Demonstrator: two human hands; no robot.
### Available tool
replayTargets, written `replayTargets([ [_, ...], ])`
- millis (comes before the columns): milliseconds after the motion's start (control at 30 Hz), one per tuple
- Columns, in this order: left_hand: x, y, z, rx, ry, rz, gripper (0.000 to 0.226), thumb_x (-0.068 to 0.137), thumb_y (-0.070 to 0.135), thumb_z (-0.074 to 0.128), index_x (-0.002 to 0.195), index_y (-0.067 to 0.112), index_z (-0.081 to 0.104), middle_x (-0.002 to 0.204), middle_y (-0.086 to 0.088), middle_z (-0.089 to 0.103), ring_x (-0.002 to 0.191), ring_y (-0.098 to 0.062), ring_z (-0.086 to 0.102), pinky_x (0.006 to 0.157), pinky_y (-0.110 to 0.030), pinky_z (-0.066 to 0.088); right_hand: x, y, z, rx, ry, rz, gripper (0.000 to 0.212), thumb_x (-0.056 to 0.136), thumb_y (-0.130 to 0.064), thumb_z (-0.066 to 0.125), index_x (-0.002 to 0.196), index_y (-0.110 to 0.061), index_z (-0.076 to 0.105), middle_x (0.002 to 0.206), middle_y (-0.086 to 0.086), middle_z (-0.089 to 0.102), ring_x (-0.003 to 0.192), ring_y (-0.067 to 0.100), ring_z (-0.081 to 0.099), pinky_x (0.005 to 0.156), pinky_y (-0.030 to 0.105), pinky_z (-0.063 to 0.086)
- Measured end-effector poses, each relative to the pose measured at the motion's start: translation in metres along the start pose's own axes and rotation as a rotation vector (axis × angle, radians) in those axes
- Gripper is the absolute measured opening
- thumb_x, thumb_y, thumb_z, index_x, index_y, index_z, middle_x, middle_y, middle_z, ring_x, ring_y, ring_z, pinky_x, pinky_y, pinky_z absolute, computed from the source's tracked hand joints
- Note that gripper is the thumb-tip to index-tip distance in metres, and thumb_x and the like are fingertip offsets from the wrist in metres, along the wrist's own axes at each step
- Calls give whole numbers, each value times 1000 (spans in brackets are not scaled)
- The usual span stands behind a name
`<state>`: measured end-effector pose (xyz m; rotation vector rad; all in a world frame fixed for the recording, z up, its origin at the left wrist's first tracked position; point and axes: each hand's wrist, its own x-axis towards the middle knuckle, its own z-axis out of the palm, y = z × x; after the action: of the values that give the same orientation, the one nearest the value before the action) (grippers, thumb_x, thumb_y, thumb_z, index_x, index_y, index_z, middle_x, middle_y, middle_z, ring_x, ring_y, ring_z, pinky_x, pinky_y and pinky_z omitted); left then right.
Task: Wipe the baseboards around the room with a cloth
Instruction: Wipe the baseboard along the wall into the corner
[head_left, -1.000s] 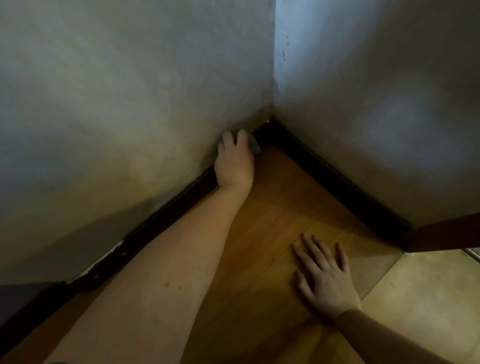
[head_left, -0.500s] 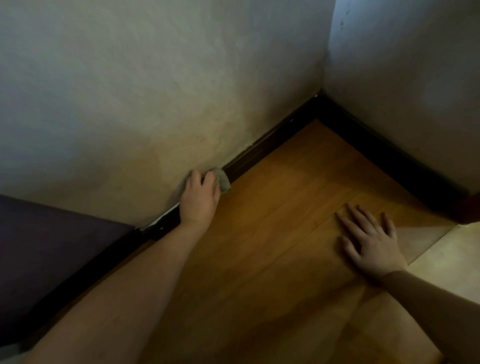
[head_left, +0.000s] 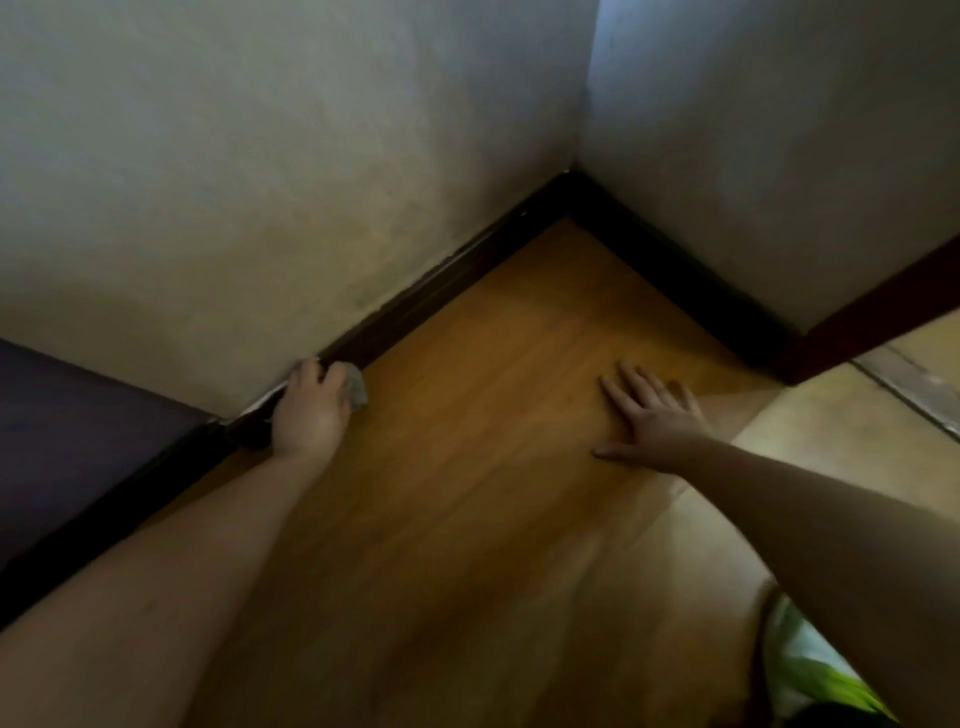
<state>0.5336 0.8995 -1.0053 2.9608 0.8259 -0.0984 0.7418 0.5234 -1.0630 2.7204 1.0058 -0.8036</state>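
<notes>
Pale plaster walls (head_left: 249, 171) meeting at far corner. Wooden floor (head_left: 467, 467) below. Dark purple panel (head_left: 62, 415) at left. Reddish door frame (head_left: 872, 317) at right, tiled floor (head_left: 831, 441) beyond.

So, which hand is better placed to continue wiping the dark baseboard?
Left. The left hand already holds the cloth against the baseboard; the right hand lies flat on the floor, probably as support.

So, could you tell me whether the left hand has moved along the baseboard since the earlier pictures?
Yes: the left hand and cloth slid along the baseboard, away from the room corner.
</notes>
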Motion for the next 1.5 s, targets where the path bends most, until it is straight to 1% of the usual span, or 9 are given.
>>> replayTargets([
  [200, -3, 22, 11, -8, 90, 142, 16, 89, 7, 67, 100, -2, 60, 95, -26, 50, 86, -46, 52, 56, -49, 46, -7, -20, -2, 64, -50, 120, 105, 80, -76, 50, 150, -41, -20, 161, -6, -25, 150, 22, -13, 119, 58, 9],
  [300, 6, 63, 9, -129, 101, 218, 16, 92, 13, 67, 96, 1, 59, 101, -23, 51, 92, -43, 52, 64, -49, 48, -8, -21, -3, 86, -78, 131, 104, 82, -73, 51, 150, -42, -21, 161, -6, -26, 150, 22, -16, 118, 61, 7],
  [533, 15, 141, -2, -500, -92, 108, 41, 93, 28, 68, 131, 20, 54, 116, -8, 45, 111, -32, 50, 94, -47, 48, -10, -26, -10, 120, -119, 162, 104, 84, -68, 55, 151, -41, -20, 160, -6, -27, 149, 23, -18, 118, 61, 6],
  [700, 11, 148, -16, -651, -72, -60, 69, 87, 29, 76, 147, 19, 42, 135, -12, 43, 122, -33, 50, 105, -47, 44, -15, -27, -1, 148, -81, 149, 95, 89, -64, 51, 150, -44, -19, 160, -4, -27, 149, 24, -21, 118, 61, 1],
  [900, 2, 146, -36, -569, -110, -116, 76, 78, 37, 83, 142, 13, 50, 133, -13, 53, 117, -31, 55, 97, -42, 47, -17, -25, -12, 162, -114, 123, 95, 87, -66, 53, 152, -45, -13, 162, -4, -22, 150, 25, -16, 119, 60, 4],
  [1067, 4, 153, -61, -561, -111, -20, 63, 78, 31, 84, 134, 16, 58, 125, -9, 62, 111, -26, 59, 94, -36, 47, -19, -3, -71, -10, -306, -56, 79, 96, -59, 44, 156, -34, -1, 165, 4, -7, 150, 31, 11, 118, 48, 24],
  [1233, 5, 159, -72, -573, -75, -19, 58, 81, 35, 81, 133, 21, 58, 121, -3, 59, 95, -13, 52, 81, -29, 43, -29, 32, -92, -188, 14, -331, 69, 99, -57, 37, 157, -30, 8, 164, 3, 12, 149, 25, 18, 117, 42, 22],
  [1367, 5, 174, -78, -572, -43, -30, 59, 81, 34, 81, 134, 20, 57, 118, -1, 57, 96, -13, 52, 82, -31, 42, -47, 58, -41, -124, 92, -294, 74, 97, -62, 34, 156, -33, -2, 165, -1, 1, 151, 21, 5, 120, 43, 6],
  [1500, 5, 199, -71, -612, -20, -60, 59, 83, 35, 79, 135, 23, 54, 117, 5, 54, 98, -10, 51, 85, -30, 43, -31, 71, -5, 31, 110, -203, 76, 93, -75, 17, 153, -39, -12, 164, -6, -9, 151, 19, -7, 118, 41, -7],
])
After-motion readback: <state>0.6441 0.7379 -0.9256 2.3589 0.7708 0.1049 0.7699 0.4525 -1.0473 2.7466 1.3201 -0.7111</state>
